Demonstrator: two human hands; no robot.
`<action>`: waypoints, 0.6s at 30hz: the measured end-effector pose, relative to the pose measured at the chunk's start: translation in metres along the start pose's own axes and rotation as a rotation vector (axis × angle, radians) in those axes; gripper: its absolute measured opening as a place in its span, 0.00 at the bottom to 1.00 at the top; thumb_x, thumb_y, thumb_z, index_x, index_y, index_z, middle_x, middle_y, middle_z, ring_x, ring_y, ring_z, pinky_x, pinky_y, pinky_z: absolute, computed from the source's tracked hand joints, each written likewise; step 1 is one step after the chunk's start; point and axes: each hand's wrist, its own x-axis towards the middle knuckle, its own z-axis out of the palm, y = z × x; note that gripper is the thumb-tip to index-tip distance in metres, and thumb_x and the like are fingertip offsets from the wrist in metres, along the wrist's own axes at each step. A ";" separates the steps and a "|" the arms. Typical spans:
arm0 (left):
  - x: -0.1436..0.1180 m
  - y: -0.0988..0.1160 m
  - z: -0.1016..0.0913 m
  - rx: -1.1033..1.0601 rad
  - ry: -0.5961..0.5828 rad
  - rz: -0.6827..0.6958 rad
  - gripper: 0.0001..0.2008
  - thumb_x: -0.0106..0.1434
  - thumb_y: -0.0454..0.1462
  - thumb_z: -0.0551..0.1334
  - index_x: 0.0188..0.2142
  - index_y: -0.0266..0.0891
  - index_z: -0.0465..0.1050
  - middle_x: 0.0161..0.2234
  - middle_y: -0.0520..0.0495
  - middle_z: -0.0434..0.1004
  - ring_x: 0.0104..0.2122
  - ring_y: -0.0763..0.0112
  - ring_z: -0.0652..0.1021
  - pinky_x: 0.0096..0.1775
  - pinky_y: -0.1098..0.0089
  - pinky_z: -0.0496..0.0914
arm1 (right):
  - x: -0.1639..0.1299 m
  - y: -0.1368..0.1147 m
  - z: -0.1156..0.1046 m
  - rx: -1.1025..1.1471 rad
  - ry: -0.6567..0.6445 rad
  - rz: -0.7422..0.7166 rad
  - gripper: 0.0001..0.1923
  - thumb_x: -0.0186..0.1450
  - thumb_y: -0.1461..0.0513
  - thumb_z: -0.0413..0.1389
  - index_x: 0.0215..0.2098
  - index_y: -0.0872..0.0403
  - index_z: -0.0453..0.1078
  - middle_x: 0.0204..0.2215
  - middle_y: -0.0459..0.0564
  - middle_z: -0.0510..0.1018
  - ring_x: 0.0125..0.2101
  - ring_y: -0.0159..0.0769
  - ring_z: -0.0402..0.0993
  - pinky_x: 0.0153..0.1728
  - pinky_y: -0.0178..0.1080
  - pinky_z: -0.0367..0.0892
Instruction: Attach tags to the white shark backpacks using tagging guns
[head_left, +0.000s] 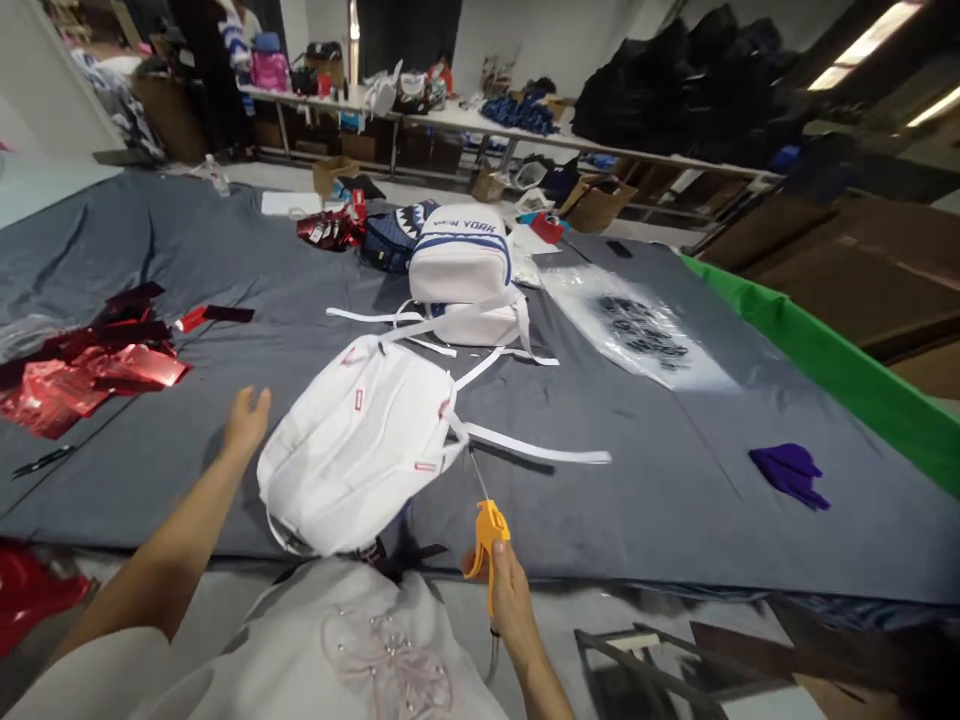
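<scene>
My right hand (506, 585) grips a yellow air blow gun (491, 535), its thin metal nozzle pointing up toward the bag's right side. A hose runs down from the gun's handle. A white backpack (360, 440) with red-outlined patches and loose straps lies on the grey-covered table in front of me. My left hand (247, 420) is just left of the backpack, apart from it, with fingers spread and nothing in them. Behind the backpack stands a white bag with NEW YORK lettering (460, 255), on top of more white fabric and straps.
Red foil packaging (90, 370) lies at the left, near black tweezers (43, 461). A dark blue bag with a toothed pattern (394, 237) sits behind. At the right are a clear plastic bag (637, 330), a purple cloth (791, 475) and a green strip (825, 350) along the edge.
</scene>
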 end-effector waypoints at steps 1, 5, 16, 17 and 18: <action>-0.009 -0.004 0.008 0.030 -0.023 0.037 0.26 0.66 0.46 0.61 0.60 0.38 0.65 0.62 0.35 0.66 0.62 0.52 0.67 0.62 0.48 0.62 | 0.003 -0.005 0.001 -0.015 -0.027 -0.001 0.36 0.65 0.33 0.39 0.31 0.52 0.69 0.29 0.55 0.78 0.30 0.42 0.74 0.36 0.43 0.71; -0.050 -0.011 0.042 0.199 -0.199 0.209 0.42 0.57 0.43 0.69 0.67 0.36 0.56 0.71 0.31 0.45 0.70 0.41 0.51 0.66 0.41 0.48 | 0.028 -0.038 0.014 -0.030 -0.166 -0.017 0.36 0.64 0.32 0.41 0.36 0.53 0.70 0.31 0.55 0.78 0.33 0.44 0.75 0.39 0.44 0.72; -0.070 -0.021 0.049 -0.160 -0.180 0.009 0.23 0.68 0.36 0.55 0.61 0.33 0.65 0.67 0.29 0.59 0.69 0.44 0.56 0.66 0.43 0.49 | 0.141 -0.140 0.056 -0.659 -0.457 -0.170 0.27 0.71 0.42 0.36 0.34 0.51 0.65 0.27 0.48 0.79 0.27 0.37 0.75 0.33 0.38 0.65; -0.067 -0.022 0.043 -0.231 -0.197 -0.035 0.21 0.69 0.39 0.55 0.59 0.35 0.67 0.62 0.30 0.67 0.65 0.45 0.64 0.64 0.45 0.57 | 0.156 -0.150 0.061 -0.683 -0.442 -0.164 0.26 0.72 0.43 0.36 0.35 0.51 0.65 0.27 0.48 0.79 0.26 0.36 0.75 0.32 0.37 0.65; -0.064 -0.023 0.036 -0.308 -0.220 -0.084 0.19 0.70 0.42 0.53 0.56 0.36 0.69 0.57 0.31 0.73 0.60 0.47 0.72 0.60 0.48 0.65 | 0.170 -0.159 0.065 -0.712 -0.419 -0.158 0.26 0.73 0.45 0.35 0.36 0.52 0.65 0.27 0.48 0.79 0.25 0.35 0.75 0.31 0.36 0.64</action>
